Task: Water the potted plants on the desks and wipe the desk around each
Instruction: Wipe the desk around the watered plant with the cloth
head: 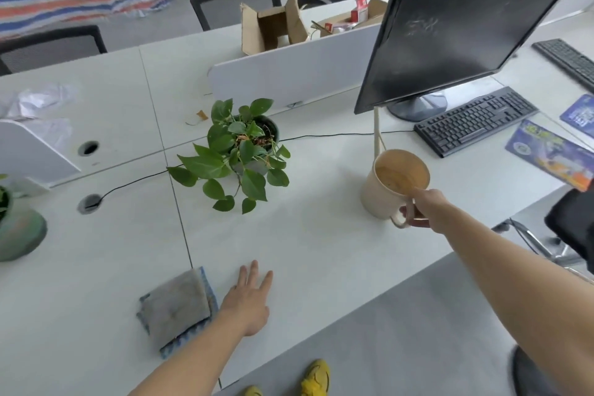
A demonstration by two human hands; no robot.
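A leafy green potted plant (239, 151) in a dark pot stands mid-desk on the white desk (321, 244). To its right stands a beige cup (393, 183); my right hand (421, 209) grips its handle. A folded grey and blue cloth (178, 307) lies flat near the desk's front edge. My left hand (249, 299) rests just right of the cloth, fingers spread, holding nothing. A second plant in a green pot (17, 228) sits at the far left edge, partly cut off.
A black monitor (466, 26) and keyboard (475, 120) stand at the right, with a black cable (337, 135) running across the desk behind the plant. A white divider (289, 74) and open cardboard boxes (273, 26) lie behind. Office chairs surround the desks.
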